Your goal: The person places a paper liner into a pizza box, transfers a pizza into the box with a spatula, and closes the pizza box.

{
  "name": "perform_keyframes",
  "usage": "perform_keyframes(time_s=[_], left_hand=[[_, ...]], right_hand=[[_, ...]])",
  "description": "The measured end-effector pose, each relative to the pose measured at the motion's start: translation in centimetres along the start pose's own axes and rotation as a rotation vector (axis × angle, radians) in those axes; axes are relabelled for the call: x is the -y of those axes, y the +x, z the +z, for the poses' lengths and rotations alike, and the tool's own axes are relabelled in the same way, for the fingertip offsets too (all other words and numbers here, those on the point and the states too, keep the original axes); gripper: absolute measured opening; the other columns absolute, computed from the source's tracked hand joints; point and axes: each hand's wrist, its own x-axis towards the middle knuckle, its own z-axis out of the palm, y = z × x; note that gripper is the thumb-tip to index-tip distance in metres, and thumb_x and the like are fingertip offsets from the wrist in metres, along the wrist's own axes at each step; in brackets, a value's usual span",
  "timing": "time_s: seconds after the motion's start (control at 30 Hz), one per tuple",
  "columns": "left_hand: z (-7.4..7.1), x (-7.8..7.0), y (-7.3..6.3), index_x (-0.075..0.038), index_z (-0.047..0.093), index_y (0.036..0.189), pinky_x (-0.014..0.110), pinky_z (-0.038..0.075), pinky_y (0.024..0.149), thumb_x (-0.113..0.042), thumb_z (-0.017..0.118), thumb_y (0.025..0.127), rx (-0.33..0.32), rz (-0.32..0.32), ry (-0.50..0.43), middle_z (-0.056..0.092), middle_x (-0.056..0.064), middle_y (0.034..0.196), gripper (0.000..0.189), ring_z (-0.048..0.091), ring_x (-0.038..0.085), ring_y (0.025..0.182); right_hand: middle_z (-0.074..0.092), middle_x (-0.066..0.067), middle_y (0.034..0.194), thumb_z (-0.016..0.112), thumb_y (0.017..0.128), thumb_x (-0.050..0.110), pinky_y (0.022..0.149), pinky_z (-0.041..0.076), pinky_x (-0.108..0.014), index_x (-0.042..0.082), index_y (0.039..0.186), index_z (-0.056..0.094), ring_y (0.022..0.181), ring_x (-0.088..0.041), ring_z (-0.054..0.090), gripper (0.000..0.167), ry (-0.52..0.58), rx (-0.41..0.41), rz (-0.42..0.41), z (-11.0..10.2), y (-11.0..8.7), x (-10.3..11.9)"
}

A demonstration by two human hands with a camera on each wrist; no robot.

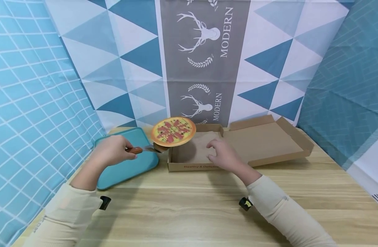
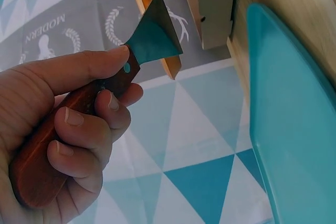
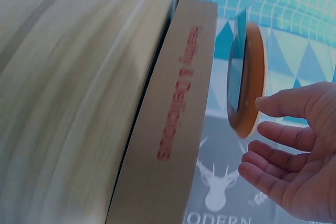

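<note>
My left hand [image 1: 111, 151] grips the brown wooden handle [image 2: 37, 161] of a spatula with a flat metal blade [image 2: 155, 38]. On that blade rests a round pizza [image 1: 173, 131] with an orange crust and red and yellow topping, raised and tilted over the left part of an open cardboard pizza box [image 1: 193, 167]. The right wrist view shows the pizza [image 3: 255, 72] edge-on, with the blade beneath it. My right hand [image 1: 224, 155] is over the box to the right of the pizza, fingers loosely bent and holding nothing. Its thumb overlaps the crust in the right wrist view.
A teal tray [image 1: 124, 173] lies at the left, under my left hand. The box's lid [image 1: 266, 140] is folded out to the right. A patterned cloth wall [image 1: 204, 68] stands behind, and the wooden table [image 1: 182, 209] extends toward me.
</note>
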Motion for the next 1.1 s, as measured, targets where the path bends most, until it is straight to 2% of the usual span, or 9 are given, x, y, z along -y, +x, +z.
perform_keyframes(time_s=[0.27, 0.37, 0.63, 0.87, 1.1], left_hand=[[0.1, -1.0, 0.3, -0.018, 0.065, 0.064, 0.028, 0.031, 0.050, -0.024, 0.075, 0.084, -0.011, 0.069, 0.012, 0.049, -0.005, 0.054, 0.023, 0.040, 0.012, 0.051], [0.1, -1.3, 0.5, -0.017, 0.063, 0.062, 0.028, 0.030, 0.050, -0.023, 0.076, 0.083, -0.009, 0.075, 0.011, 0.044, -0.005, 0.053, 0.025, 0.037, 0.011, 0.051], [-0.2, -2.2, 1.3, -0.017, 0.067, 0.066, 0.028, 0.029, 0.049, -0.023, 0.076, 0.083, 0.004, 0.073, -0.008, 0.049, -0.004, 0.054, 0.020, 0.037, 0.011, 0.050], [-0.2, -2.8, 2.5, -0.016, 0.061, 0.059, 0.028, 0.026, 0.050, -0.024, 0.077, 0.083, 0.017, 0.110, 0.019, 0.034, -0.006, 0.052, 0.029, 0.029, 0.011, 0.050], [-0.1, -3.5, 3.8, -0.015, 0.068, 0.067, 0.028, 0.028, 0.050, -0.022, 0.078, 0.081, 0.049, 0.119, 0.025, 0.042, -0.006, 0.054, 0.019, 0.032, 0.011, 0.051]], right_hand=[[0.063, -0.018, 0.108, 0.075, 0.082, 0.010, 0.084, 0.050, -0.048, -0.005, 0.104, 0.067, 0.098, -0.034, 0.061, 0.027, -0.017, 0.011, 0.116, -1.1, -1.5, -2.5], [0.063, -0.020, 0.107, 0.074, 0.082, 0.009, 0.083, 0.050, -0.049, -0.007, 0.105, 0.066, 0.096, -0.035, 0.060, 0.028, -0.009, 0.024, 0.143, -1.5, -2.0, -3.2], [0.063, -0.021, 0.108, 0.072, 0.084, 0.008, 0.080, 0.051, -0.048, -0.008, 0.108, 0.065, 0.097, -0.036, 0.061, 0.030, -0.009, 0.058, 0.232, -2.3, -3.1, -4.3], [0.064, -0.025, 0.112, 0.070, 0.087, 0.011, 0.083, 0.052, -0.049, -0.011, 0.113, 0.062, 0.099, -0.038, 0.063, 0.035, 0.047, 0.106, 0.309, -2.4, -3.1, -5.1], [0.065, -0.024, 0.105, 0.067, 0.090, 0.013, 0.084, 0.050, -0.050, -0.012, 0.112, 0.061, 0.098, -0.038, 0.062, 0.034, 0.016, 0.149, 0.341, -2.0, -3.2, -5.4]])
